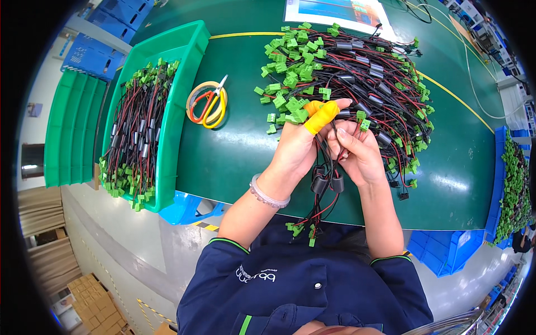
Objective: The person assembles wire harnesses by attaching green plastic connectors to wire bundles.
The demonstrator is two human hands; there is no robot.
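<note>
My left hand (300, 140), with yellow covers on some fingers, is closed round a small bunch of cable harnesses (324, 184). These are black and red wires with dark cylindrical cores and green connectors, and they hang down past the table's front edge. Close beside it, my right hand (357, 149) pinches wires of the same bunch between thumb and fingers. A green connector (364, 124) shows just above the right fingers. Right behind both hands lies a large pile of similar harnesses (363, 72), green connectors mostly along its left and right sides.
A green bin (184, 100) full of harnesses stands at the left. Between bin and pile lie scissors (215, 103) with red and yellow handles on a tape roll (195, 96). A printed sheet (340, 15) lies at the back. A blue bin (496, 184) of harnesses stands far right.
</note>
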